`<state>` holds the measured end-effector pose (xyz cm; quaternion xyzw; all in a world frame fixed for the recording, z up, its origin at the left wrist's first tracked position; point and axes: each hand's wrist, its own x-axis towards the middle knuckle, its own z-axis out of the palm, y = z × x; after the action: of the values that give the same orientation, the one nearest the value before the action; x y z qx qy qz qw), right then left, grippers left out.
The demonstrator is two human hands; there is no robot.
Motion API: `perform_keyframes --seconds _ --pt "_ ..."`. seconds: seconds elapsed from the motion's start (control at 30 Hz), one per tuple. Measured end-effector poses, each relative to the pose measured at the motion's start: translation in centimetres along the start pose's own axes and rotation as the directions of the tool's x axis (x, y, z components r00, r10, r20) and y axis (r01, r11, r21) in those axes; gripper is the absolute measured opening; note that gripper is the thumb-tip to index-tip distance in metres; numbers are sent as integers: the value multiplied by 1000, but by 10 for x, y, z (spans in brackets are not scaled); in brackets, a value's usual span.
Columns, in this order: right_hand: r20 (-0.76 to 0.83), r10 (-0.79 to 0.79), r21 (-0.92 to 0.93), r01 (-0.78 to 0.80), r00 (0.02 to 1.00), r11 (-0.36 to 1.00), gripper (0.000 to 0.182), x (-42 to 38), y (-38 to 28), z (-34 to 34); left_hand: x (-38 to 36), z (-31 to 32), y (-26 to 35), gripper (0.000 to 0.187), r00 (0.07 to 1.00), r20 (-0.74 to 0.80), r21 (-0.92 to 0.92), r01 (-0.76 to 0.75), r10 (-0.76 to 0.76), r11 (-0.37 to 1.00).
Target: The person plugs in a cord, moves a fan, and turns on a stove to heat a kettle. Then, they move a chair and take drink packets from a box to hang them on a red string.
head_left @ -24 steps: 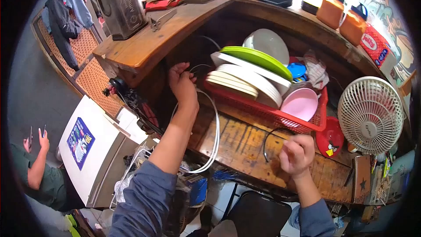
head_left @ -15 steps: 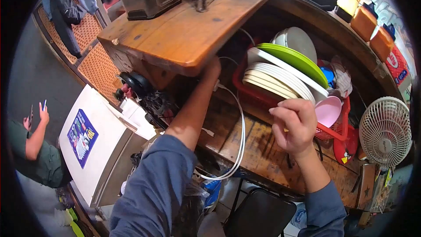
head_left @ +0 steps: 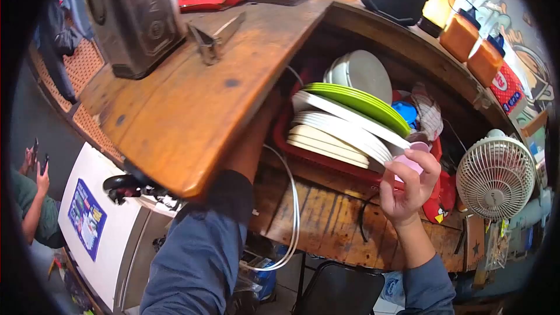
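Note:
My left forearm (head_left: 244, 154) reaches under the wooden counter top; the hand itself is hidden there. My right hand (head_left: 408, 189) hovers in front of a red plastic basket (head_left: 332, 160), its fingers loosely bent and apart with nothing visible in them. Behind the fingertips is a pink bowl (head_left: 415, 157). Stacked on edge in the basket are cream plates (head_left: 326, 144), white plates (head_left: 344, 131) and green plates (head_left: 361, 100), with pale bowls (head_left: 368, 76) behind. A white cable (head_left: 296, 204) loops down beside my left arm.
On the counter top (head_left: 192, 116) stand a dark metal can (head_left: 137, 23) and metal tongs (head_left: 213, 41). A white fan (head_left: 496, 175) is at the right. A black chair (head_left: 341, 289) stands below. At far left another person holds a phone, near a white fridge (head_left: 96, 221).
My view has shifted closer to the counter, and my left arm now goes deeper beneath it. My right hand's fingers have spread from a looser curl.

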<state>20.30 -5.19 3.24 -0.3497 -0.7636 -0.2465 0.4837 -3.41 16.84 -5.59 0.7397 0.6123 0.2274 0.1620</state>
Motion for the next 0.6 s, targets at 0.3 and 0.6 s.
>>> perform_keyframes --seconds 0.3,0.6 --pt "262 -31 -42 43 965 998 12 80 22 34 12 -16 10 24 722 -687 176 266 -75 948" --pt "458 81 -47 -67 885 997 22 109 28 98 -2 -52 44 19 946 -90 -996 -79 -312 46"
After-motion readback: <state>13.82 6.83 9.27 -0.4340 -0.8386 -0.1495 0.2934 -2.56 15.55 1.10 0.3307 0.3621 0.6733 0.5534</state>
